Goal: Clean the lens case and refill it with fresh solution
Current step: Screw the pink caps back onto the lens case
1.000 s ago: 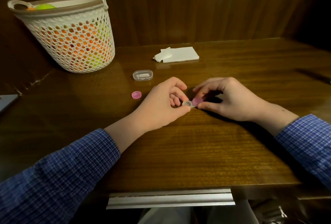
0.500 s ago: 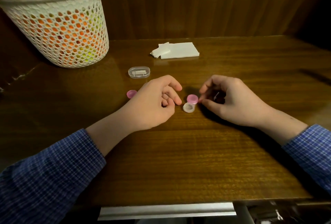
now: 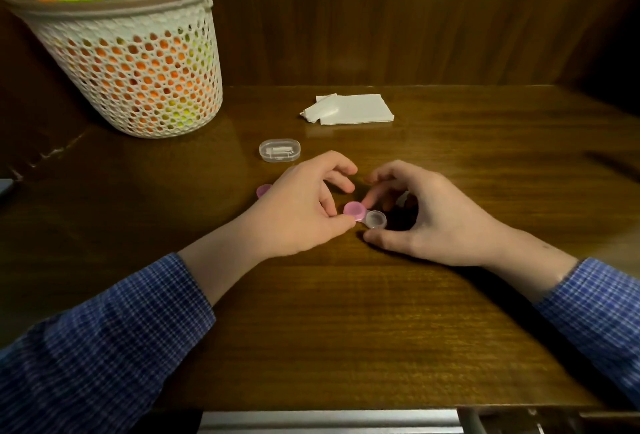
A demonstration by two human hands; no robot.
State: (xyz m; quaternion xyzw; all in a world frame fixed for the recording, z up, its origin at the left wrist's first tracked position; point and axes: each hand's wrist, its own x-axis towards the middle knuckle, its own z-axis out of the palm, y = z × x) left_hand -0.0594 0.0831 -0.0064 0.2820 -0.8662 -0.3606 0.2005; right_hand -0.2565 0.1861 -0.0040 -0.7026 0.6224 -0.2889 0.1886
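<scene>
between your hands mid-table sits the lens case [image 3: 365,216]: your left hand [image 3: 304,205] pinches its round pink capped well, your right hand [image 3: 433,218] curls around the clear open well, contact unclear. glossy wood table [image 3: 346,312]; loose pink cap [image 3: 264,190] left. no legible labels.

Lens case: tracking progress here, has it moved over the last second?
Yes. The lens case has swung round: its pink-capped end, earlier on the side away from the clear oval box, now lies on the box's side.

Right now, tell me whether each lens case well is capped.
One capped, one open: pink cap on the left well; right well uncapped. Loose pink cap lies apart.
</scene>
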